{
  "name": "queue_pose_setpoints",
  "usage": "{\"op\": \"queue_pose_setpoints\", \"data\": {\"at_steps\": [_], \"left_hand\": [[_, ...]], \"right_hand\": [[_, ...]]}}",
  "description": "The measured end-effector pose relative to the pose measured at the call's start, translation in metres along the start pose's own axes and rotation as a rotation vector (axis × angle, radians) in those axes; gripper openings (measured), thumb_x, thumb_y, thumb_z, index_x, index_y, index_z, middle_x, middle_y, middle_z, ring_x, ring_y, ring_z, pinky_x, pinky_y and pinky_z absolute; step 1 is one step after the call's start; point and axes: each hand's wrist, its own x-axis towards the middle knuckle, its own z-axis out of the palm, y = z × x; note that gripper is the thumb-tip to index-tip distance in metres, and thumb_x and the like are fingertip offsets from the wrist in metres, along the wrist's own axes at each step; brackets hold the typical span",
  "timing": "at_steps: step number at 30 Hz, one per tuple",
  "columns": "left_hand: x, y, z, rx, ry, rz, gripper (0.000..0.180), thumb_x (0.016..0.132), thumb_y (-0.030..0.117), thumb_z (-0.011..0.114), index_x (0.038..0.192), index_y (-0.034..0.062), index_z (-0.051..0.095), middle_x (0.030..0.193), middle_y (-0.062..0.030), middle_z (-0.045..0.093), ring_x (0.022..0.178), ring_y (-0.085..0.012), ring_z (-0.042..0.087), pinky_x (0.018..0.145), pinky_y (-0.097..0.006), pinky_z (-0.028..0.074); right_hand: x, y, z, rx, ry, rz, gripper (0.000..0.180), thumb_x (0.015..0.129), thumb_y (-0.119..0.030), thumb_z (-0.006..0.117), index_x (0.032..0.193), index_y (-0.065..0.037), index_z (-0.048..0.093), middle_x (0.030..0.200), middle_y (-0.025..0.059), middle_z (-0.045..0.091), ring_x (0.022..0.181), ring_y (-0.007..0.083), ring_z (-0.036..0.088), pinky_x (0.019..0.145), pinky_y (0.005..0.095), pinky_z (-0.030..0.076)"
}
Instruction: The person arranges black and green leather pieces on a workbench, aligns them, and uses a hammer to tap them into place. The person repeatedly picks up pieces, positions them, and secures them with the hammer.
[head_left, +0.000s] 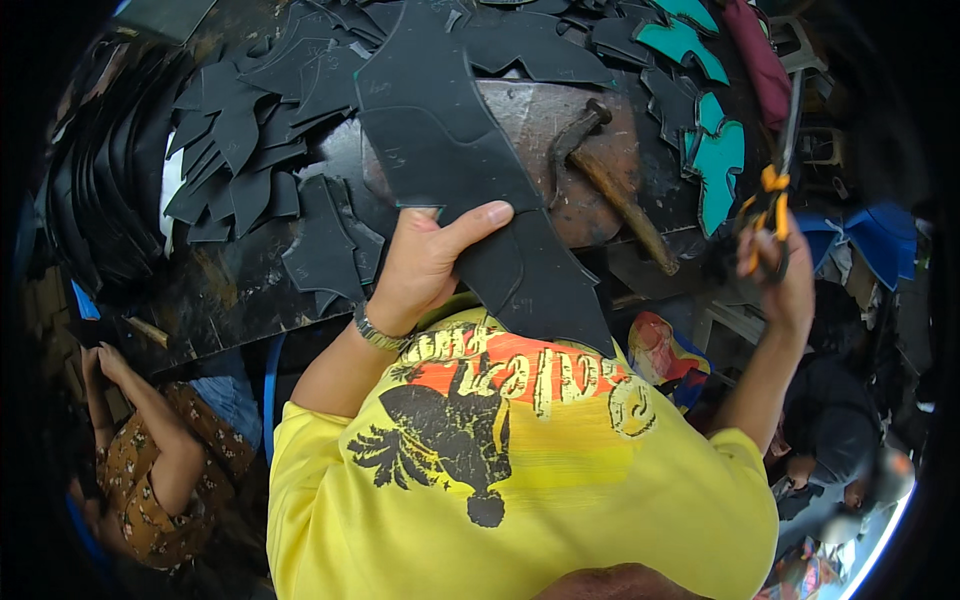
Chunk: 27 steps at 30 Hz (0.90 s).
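Hands raised over a cluttered table (240, 290). The left hand (425, 262) pinches a large black cut piece (450, 150) of sheet material, thumb lying across its near face and fingers behind; the piece stands nearly upright at the centre, its far end overlapping the worn metal plate (560, 130). The right hand (780, 275), lifted at the right edge, is closed around the orange-and-black handles of scissors (772, 195), blades pointing far and away from the piece, well apart from it. On the plate rests a hammer (615, 190) with a wooden handle, just right of the held piece. Stacked black pieces (230, 150) fan out at far left; teal pieces (715, 150) lie at far right. Another person's arm (150, 420) in a patterned sleeve appears at near left.
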Motion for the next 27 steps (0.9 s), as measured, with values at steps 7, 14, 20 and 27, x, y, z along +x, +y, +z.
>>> {"op": "queue_pose_setpoints", "data": {"at_steps": [7, 14, 20, 27], "left_hand": [[0.003, -0.004, 0.000, 0.009, -0.050, -0.028, 0.027, 0.095, 0.000, 0.070, 0.122, 0.0025, 0.064, 0.111, -0.0097, 0.073, 0.097, -0.0209, 0.075, 0.085, -0.035, 0.064], [-0.003, -0.010, -0.009, 0.228, 0.026, 0.179, 0.031, 0.094, -0.001, 0.072, 0.124, 0.0012, 0.064, 0.113, -0.0099, 0.072, 0.100, -0.0204, 0.074, 0.086, -0.034, 0.064], [-0.010, -0.008, -0.014, 0.266, 0.049, 0.207, 0.029, 0.094, 0.001, 0.073, 0.122, 0.0003, 0.065, 0.112, -0.0082, 0.072, 0.098, -0.0175, 0.072, 0.085, -0.032, 0.062], [-0.014, -0.009, -0.012, 0.269, 0.043, 0.228, 0.024, 0.097, 0.007, 0.074, 0.118, -0.0013, 0.068, 0.108, -0.0058, 0.073, 0.093, -0.0126, 0.070, 0.082, -0.027, 0.060]], "right_hand": [[-0.048, 0.013, 0.113, 0.222, -0.490, 0.523, 0.033, 0.087, -0.011, 0.080, 0.113, -0.004, 0.061, 0.086, 0.0031, 0.066, 0.069, 0.0104, 0.066, 0.062, 0.0247, 0.053], [-0.048, 0.018, 0.122, 0.096, -0.579, 0.424, 0.029, 0.088, -0.008, 0.076, 0.110, -0.003, 0.058, 0.091, -0.0003, 0.065, 0.081, 0.0038, 0.060, 0.074, 0.0211, 0.046], [-0.052, 0.030, 0.127, 0.093, -0.578, 0.409, 0.026, 0.089, -0.002, 0.074, 0.109, -0.003, 0.058, 0.089, -0.0017, 0.066, 0.075, 0.0011, 0.057, 0.066, 0.0198, 0.044], [-0.056, 0.041, 0.129, 0.167, -0.548, 0.423, 0.021, 0.092, -0.003, 0.075, 0.106, -0.004, 0.060, 0.084, -0.0041, 0.068, 0.065, -0.0016, 0.054, 0.055, 0.0175, 0.038]]}}
